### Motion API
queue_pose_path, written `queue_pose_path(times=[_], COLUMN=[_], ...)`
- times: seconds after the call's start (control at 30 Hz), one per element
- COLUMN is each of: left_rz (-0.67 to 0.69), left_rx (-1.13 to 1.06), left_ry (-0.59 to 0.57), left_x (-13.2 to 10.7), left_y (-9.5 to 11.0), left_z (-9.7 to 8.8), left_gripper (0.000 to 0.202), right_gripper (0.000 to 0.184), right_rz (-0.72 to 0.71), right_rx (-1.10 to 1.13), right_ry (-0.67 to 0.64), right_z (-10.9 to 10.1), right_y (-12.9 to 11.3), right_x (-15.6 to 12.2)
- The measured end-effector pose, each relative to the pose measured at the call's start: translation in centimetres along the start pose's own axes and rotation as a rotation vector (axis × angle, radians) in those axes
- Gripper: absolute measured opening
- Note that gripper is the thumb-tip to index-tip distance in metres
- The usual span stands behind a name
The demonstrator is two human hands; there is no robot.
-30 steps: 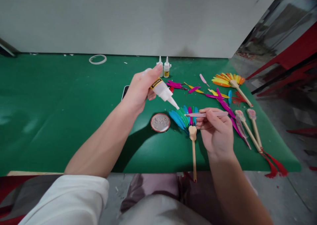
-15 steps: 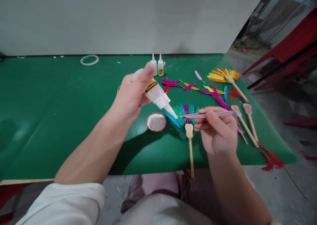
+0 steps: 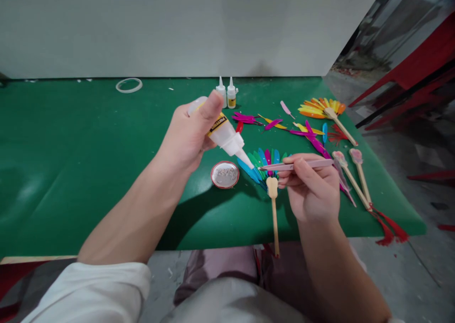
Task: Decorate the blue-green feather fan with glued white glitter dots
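Head view: your left hand (image 3: 188,133) grips the glue bottle (image 3: 225,136), nozzle tilted down just above the feather fan (image 3: 266,156) lying on the bench (image 3: 71,148). Your right hand (image 3: 311,190) has its fingers pinched on tweezers (image 3: 295,165) over the fan. Gluing appears in hand; the next move calls for a steady, small drop.

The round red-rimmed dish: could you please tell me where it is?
Head view: the round dish sits on the green mat, just left of the feather fan, below the glue bottle in the left hand.

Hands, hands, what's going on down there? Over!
Left hand grips glue bottle, nozzle over feather fan. Right hand holds tweezers over fan. Dish beside, not blocking.
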State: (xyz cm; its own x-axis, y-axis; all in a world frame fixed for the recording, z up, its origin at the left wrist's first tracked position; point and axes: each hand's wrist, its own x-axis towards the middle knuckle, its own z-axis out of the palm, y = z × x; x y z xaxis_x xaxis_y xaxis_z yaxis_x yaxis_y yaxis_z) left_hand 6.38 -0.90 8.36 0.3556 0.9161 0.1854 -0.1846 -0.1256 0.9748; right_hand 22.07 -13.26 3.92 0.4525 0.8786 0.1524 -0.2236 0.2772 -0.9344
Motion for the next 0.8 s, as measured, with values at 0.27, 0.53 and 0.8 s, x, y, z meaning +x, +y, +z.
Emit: queue_pose_path(times=[0.27, 0.53, 0.8], left_rz=[-0.004, -0.035, 0.081], left_rx=[0.125, 0.245, -0.119], left_ry=[-0.044, -0.219, -0.18], left_x=[0.8, 0.9, 1.2], left_y=[-0.5, -0.6, -1.3], left_z=[-1.1, -1.7, -1.3], left_gripper=[0.041, 0.028, 0.042], right_gripper=[0.011, 0.011, 0.009], right_rz=[0.004, -0.032, -0.048], right_rx=[-0.018, -0.045, 0.0], right_ry=[0.038, 0.07, 0.068], right_z=[-0.3, -0.8, -1.0], right_y=[-0.3, -0.5, -0.8], right_x=[0.2, 0.5, 0.6])
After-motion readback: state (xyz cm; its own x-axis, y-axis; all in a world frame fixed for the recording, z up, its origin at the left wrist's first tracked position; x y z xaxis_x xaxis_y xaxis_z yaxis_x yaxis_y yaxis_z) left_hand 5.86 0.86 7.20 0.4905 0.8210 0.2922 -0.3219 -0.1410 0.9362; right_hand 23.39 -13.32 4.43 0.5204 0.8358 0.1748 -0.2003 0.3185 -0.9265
